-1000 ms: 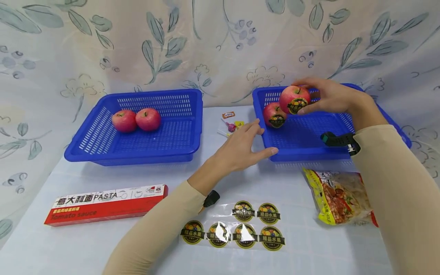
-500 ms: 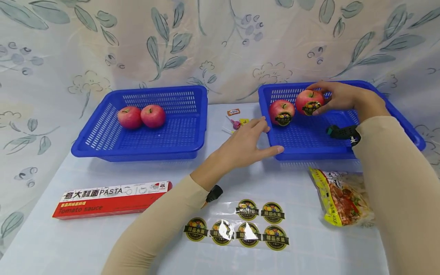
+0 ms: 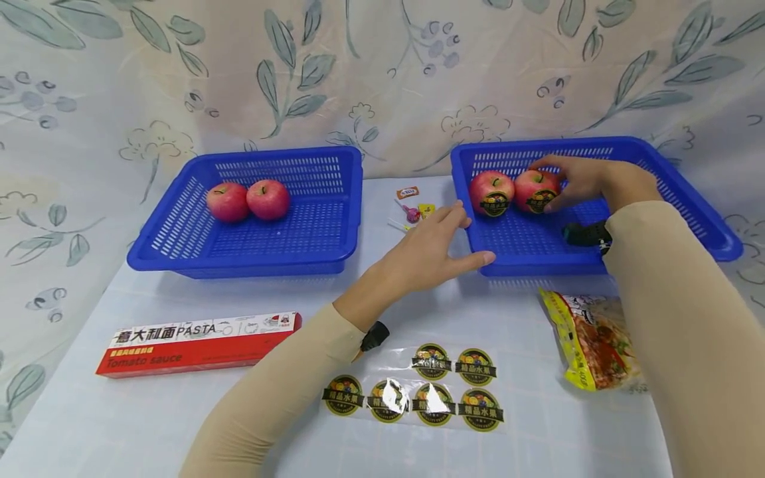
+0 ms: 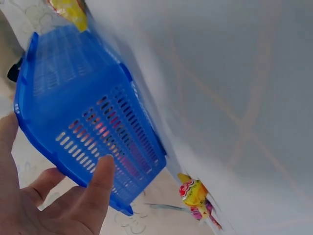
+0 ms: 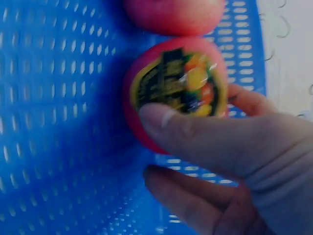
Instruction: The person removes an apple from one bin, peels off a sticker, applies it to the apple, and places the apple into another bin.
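My right hand (image 3: pixel 588 180) holds an apple (image 3: pixel 533 186) inside the right blue basket (image 3: pixel 538 269). A round black and gold sticker is on that apple; in the right wrist view my thumb lies over the edge of the sticker (image 5: pixel 195 81). Close beside it sits a second stickered apple (image 3: pixel 487 186). My left hand (image 3: pixel 421 252) is at the near left corner of the same basket, its fingers spread and fairly straight. In the left wrist view those fingers (image 4: pixel 100 188) lie by the basket's outer wall; whether they touch it I cannot tell.
The left blue basket (image 3: pixel 269 265) holds two plain apples (image 3: pixel 248 200). Candies (image 3: pixel 411 212) lie between the baskets. A pasta box (image 3: pixel 200 342), a clear sheet of round stickers (image 3: pixel 412 392) and a yellow food bag (image 3: pixel 592 342) lie nearer on the table.
My right hand has lowered the apple into the right basket, down beside the other stickered apple. The left hand stays by the basket corner. The head view has shifted slightly.
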Demonstrator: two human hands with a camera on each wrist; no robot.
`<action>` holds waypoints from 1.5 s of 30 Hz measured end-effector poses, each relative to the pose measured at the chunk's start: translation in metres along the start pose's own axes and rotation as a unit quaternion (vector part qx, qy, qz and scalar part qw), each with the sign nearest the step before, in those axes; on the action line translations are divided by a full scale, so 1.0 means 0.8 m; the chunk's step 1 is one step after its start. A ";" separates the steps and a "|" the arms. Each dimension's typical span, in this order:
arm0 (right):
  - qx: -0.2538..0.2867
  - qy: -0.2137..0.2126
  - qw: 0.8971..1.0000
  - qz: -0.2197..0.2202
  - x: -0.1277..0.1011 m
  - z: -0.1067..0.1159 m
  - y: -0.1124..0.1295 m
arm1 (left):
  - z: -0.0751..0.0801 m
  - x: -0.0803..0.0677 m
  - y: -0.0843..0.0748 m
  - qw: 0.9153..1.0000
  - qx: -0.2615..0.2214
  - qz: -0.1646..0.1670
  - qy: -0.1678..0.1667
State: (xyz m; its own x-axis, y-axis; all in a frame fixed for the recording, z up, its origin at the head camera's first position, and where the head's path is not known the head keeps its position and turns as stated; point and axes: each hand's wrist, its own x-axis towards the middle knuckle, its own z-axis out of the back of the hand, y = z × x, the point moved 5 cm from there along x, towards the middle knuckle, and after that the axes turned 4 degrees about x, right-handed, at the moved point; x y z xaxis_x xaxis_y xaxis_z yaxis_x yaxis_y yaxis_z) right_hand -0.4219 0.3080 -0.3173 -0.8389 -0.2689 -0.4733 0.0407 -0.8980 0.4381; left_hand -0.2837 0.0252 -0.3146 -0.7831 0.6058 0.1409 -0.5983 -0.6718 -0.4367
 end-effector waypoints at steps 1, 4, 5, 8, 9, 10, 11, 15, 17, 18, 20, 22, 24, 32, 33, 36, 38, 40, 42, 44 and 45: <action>-0.004 0.000 1.000 -0.001 -0.003 0.003 0.003 | 0.000 0.000 0.000 1.000 -0.003 0.001 0.003; -0.029 -0.008 0.999 0.009 -0.014 0.014 0.016 | 0.004 -0.003 0.000 1.000 0.007 0.013 0.016; -0.041 -0.013 0.999 0.016 -0.019 0.018 0.022 | 0.006 -0.004 0.001 1.000 0.009 0.018 0.020; -0.076 -0.030 0.996 0.035 -0.036 0.029 0.039 | 0.017 -0.012 0.004 0.999 0.014 0.032 0.020; -0.088 -0.038 0.994 0.044 -0.042 0.031 0.046 | 0.023 -0.015 0.005 0.999 0.013 0.031 0.015; -0.098 -0.045 0.993 0.051 -0.048 0.033 0.053 | 0.029 -0.019 0.008 0.999 0.011 0.032 0.010; -0.102 -0.050 0.992 0.057 -0.054 0.034 0.060 | 0.036 -0.024 0.010 0.999 0.009 0.033 0.005; -0.113 -0.069 0.988 0.085 -0.080 0.025 0.093 | 0.066 -0.042 0.026 0.999 0.018 0.037 -0.005; -0.108 -0.075 0.986 0.099 -0.089 0.018 0.108 | 0.083 -0.050 0.037 0.999 0.019 0.046 -0.008; -0.106 -0.080 0.986 0.105 -0.094 0.014 0.115 | 0.091 -0.054 0.043 0.999 0.016 0.048 -0.013; -0.096 -0.090 0.984 0.120 -0.103 0.008 0.127 | 0.106 -0.061 0.054 0.998 0.009 0.049 -0.024; -0.079 -0.099 0.982 0.142 -0.110 0.001 0.136 | 0.121 -0.066 0.063 0.998 0.007 0.052 -0.031; -0.064 -0.106 0.980 0.158 -0.115 -0.007 0.145 | 0.133 -0.071 0.072 0.998 0.015 0.057 -0.028; -0.036 -0.127 0.969 0.211 -0.123 -0.045 0.183 | 0.166 -0.084 0.110 0.994 0.051 0.094 0.029; -0.033 -0.129 0.966 0.223 -0.122 -0.050 0.189 | 0.172 -0.086 0.116 0.993 0.054 0.102 0.033; -0.030 -0.134 0.957 0.255 -0.121 -0.066 0.201 | 0.182 -0.088 0.133 0.990 0.061 0.119 0.050; -0.026 -0.133 0.951 0.279 -0.119 -0.077 0.211 | 0.191 -0.089 0.143 0.988 0.064 0.129 0.056; -0.022 -0.128 0.945 0.301 -0.116 -0.087 0.220 | 0.200 -0.090 0.152 0.986 0.062 0.142 0.063; -0.016 -0.119 0.941 0.317 -0.114 -0.097 0.229 | 0.209 -0.091 0.161 0.984 0.056 0.152 0.068; -0.007 -0.109 0.938 0.328 -0.112 -0.105 0.236 | 0.216 -0.090 0.168 0.982 0.045 0.167 0.076; -0.002 -0.104 0.938 0.332 -0.111 -0.109 0.240 | 0.220 -0.089 0.172 0.981 0.042 0.172 0.080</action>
State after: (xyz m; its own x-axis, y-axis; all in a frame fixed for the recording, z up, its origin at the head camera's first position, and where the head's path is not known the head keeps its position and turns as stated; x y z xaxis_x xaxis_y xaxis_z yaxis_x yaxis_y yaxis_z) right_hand -0.2922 0.1294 -0.2575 -0.7152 -0.6962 0.0618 0.5930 -0.5576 0.5809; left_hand -0.3400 -0.1856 -0.2285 -0.9085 0.3912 -0.1473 -0.3194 -0.8770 -0.3589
